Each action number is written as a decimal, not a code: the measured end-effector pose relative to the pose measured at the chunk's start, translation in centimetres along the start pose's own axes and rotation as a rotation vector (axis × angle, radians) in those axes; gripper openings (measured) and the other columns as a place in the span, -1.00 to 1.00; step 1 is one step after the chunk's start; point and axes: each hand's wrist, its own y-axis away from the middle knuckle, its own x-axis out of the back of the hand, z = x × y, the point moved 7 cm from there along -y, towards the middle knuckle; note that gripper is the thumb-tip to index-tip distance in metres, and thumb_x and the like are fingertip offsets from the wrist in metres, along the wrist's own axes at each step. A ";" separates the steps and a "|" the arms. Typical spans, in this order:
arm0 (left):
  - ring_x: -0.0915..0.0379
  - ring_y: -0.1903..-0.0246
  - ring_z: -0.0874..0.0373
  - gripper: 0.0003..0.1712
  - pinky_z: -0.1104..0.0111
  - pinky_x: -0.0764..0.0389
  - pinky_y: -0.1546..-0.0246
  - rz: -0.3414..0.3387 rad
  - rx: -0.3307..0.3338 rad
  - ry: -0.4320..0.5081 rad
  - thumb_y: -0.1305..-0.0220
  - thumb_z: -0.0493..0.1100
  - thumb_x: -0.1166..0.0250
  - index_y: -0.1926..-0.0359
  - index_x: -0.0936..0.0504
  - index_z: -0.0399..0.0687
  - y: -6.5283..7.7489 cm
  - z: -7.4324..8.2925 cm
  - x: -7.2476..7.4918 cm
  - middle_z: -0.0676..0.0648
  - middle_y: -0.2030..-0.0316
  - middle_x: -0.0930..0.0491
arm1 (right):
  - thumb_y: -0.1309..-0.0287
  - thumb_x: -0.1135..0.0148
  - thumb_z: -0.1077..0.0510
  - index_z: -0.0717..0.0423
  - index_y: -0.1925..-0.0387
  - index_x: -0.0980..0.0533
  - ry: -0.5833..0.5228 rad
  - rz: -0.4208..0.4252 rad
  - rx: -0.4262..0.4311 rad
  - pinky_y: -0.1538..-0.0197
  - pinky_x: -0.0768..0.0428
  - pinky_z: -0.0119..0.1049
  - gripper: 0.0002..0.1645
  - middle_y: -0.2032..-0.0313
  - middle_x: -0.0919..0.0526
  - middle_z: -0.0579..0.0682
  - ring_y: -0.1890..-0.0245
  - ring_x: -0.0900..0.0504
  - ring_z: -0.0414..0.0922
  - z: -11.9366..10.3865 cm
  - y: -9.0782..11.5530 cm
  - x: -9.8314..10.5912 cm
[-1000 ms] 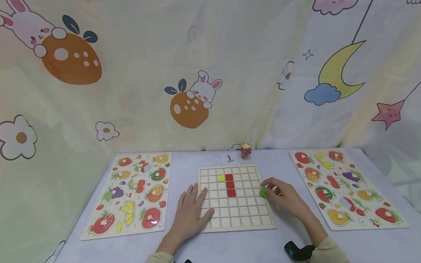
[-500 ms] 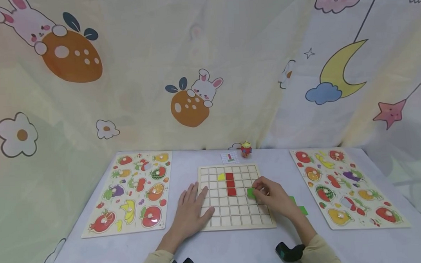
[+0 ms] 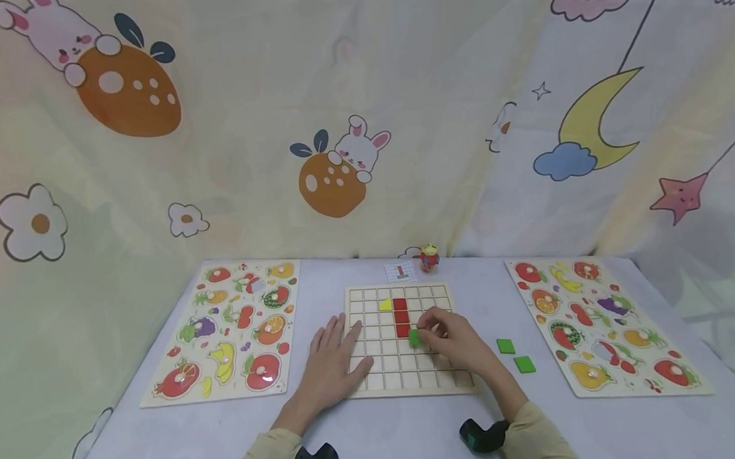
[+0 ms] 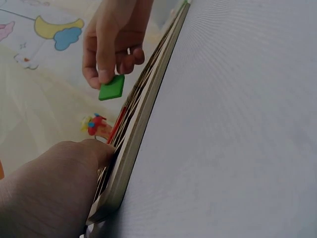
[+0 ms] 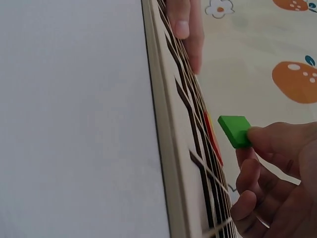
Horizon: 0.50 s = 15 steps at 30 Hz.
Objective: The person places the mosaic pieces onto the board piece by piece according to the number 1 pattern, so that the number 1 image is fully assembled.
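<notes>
My right hand [image 3: 449,339] pinches a green square tile [image 5: 235,131] between thumb and fingers, above the wooden grid board [image 3: 411,386]. In the head view the tile overlaps the cells just right of the lowest red tile [image 3: 403,330]. Red tiles stand in a short column on the board, with a yellow tile [image 3: 386,305] left of the top one. My left hand [image 3: 330,361] lies with straight, spread fingers over the board's left edge. The left wrist view shows the green tile [image 4: 111,88] held clear above the board.
Two loose green tiles [image 3: 515,355] lie right of the board. A fruit puzzle board [image 3: 224,331] flanks the left side, another fruit puzzle board [image 3: 600,329] the right. Behind the grid board are a small pattern card [image 3: 400,272] and a toy figure [image 3: 429,257].
My right hand has carried the green tile leftward from the board's right edge to beside the red column. Two green tiles on the table have come into view. The left hand stays in place.
</notes>
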 end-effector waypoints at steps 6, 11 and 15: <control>0.12 -0.46 -0.13 -0.22 -0.06 0.01 -0.39 -0.014 0.015 -0.006 -0.25 0.27 -0.06 -0.39 -0.24 0.03 -0.2 -0.1 -0.1 -0.20 -0.44 -0.09 | -0.17 -0.24 0.15 -0.04 0.28 -0.53 -0.010 -0.022 0.013 0.38 -0.50 -0.45 -0.92 0.34 -0.61 -0.12 0.43 -0.50 -0.19 -0.8 -0.5 -1.4; 0.09 -0.44 -0.16 -0.22 -0.08 0.00 -0.38 -0.014 0.012 -0.010 -0.24 0.26 -0.09 -0.39 -0.25 0.02 0.0 -0.1 -0.1 -0.22 -0.42 -0.11 | -0.16 -0.26 0.13 -0.06 0.29 -0.53 -0.007 -0.020 0.012 0.40 -0.50 -0.45 -0.92 0.37 -0.61 -0.15 0.46 -0.50 -0.21 -0.9 -0.5 -2.2; 0.09 -0.45 -0.15 -0.22 -0.08 0.00 -0.38 -0.014 0.014 -0.014 -0.24 0.27 -0.08 -0.39 -0.24 0.03 0.0 0.0 -0.2 -0.21 -0.43 -0.10 | -0.15 -0.27 0.13 -0.08 0.30 -0.54 0.007 -0.004 0.013 0.38 -0.51 -0.45 -0.92 0.38 -0.61 -0.18 0.46 -0.51 -0.22 -1.2 -0.6 -2.5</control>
